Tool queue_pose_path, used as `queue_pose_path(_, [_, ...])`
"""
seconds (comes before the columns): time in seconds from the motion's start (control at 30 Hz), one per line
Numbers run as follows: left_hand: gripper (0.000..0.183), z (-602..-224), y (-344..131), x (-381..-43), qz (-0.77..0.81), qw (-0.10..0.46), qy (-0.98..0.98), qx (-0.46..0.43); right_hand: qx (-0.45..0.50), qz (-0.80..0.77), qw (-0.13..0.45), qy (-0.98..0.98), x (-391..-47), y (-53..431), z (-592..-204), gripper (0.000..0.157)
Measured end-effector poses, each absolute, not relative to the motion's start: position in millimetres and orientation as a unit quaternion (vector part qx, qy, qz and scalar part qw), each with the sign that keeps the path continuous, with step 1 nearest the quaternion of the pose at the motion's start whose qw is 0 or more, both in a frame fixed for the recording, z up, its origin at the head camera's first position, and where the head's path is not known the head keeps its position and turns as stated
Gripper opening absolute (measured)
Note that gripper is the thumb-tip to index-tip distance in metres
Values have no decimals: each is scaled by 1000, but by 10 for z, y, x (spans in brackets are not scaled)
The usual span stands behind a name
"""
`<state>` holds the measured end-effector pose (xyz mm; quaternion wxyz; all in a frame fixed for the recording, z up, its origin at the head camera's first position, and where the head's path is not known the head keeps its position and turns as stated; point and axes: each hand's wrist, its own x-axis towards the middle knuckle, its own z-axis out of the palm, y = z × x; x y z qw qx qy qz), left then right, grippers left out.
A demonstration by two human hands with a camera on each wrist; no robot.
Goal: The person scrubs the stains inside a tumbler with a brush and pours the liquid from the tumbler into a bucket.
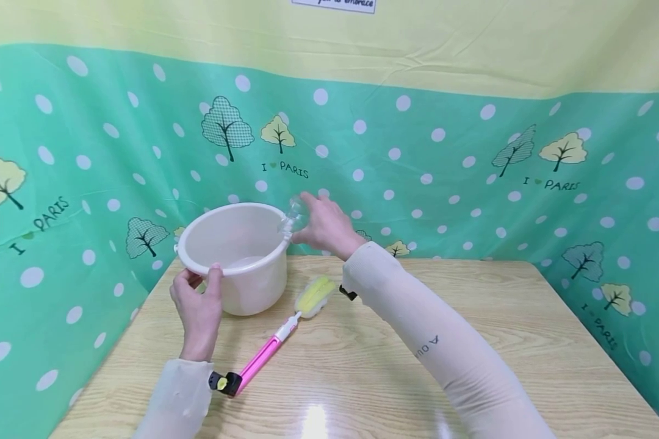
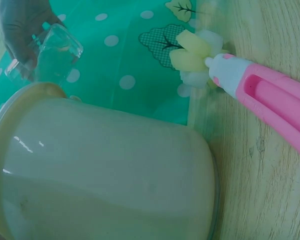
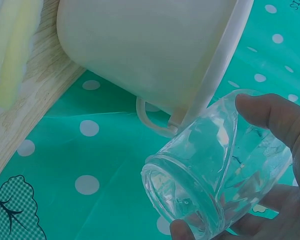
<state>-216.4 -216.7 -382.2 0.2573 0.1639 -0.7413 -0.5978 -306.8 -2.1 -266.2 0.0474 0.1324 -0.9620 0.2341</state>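
A clear glass cup (image 3: 190, 160) is held by my right hand (image 1: 329, 225), thumb on one side and fingers on the other. The cup tilts at the right rim of a white plastic bucket (image 1: 255, 286), and its mouth overlaps the rim in the head view. My left hand (image 1: 198, 311) grips the bucket's near left rim, with the thumb on top. The bucket stands upright, and a small loop (image 3: 152, 117) juts from under its rim in the right wrist view.
A sponge brush with a pink handle (image 1: 260, 363) and a yellow-and-white head (image 1: 315, 297) lies on the wooden table (image 1: 417, 341), just right of the bucket. Green dotted cloth (image 1: 445, 164) hangs behind and along both sides.
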Motion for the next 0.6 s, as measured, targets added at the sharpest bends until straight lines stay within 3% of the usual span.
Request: queue_pose_path(0.6, [63,-3842,-2175,-2183,-599,263,-739,160,136,238,47,-961,-3063,-30,-2642,97])
